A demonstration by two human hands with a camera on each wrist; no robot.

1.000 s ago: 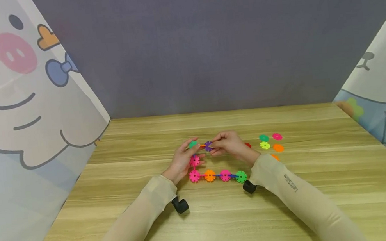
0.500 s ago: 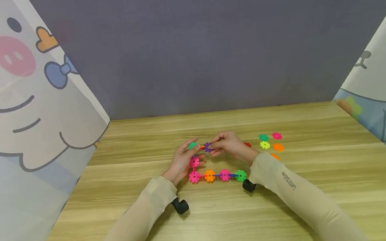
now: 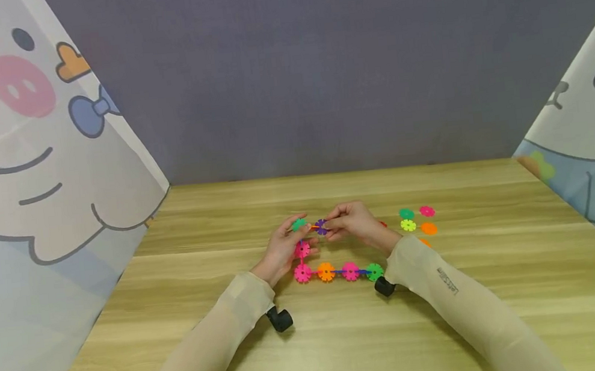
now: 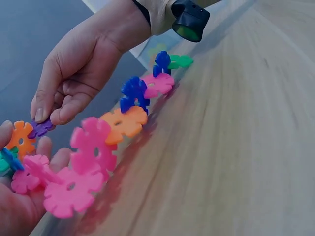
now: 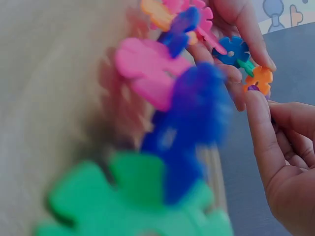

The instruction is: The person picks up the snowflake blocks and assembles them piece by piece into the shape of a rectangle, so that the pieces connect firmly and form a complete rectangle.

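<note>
A bent chain of slotted plastic flower discs joins pink [image 3: 302,273], orange [image 3: 326,272] and green [image 3: 375,272] pieces, with blue discs [image 4: 134,94] standing crosswise between some of them. My left hand [image 3: 281,251] grips the chain's far left corner, near a teal disc [image 3: 298,224] and an upright orange disc [image 4: 20,139]. Between thumb and forefinger, my right hand [image 3: 353,223] pinches a purple disc [image 3: 320,227]. That purple disc meets the orange one edge to edge; how deep their slots sit is hidden by fingers.
Loose discs lie right of my right hand: teal [image 3: 406,214], pink [image 3: 427,211], yellow [image 3: 408,225] and orange [image 3: 429,228]. A red disc [image 3: 383,224] and another orange one are partly hidden by the right arm. A grey panel [image 3: 330,85] stands behind the wooden table [image 3: 326,352].
Both hands keep their holds on the chain and the purple disc, almost still. The chain's near row has shifted very slightly to the right.
</note>
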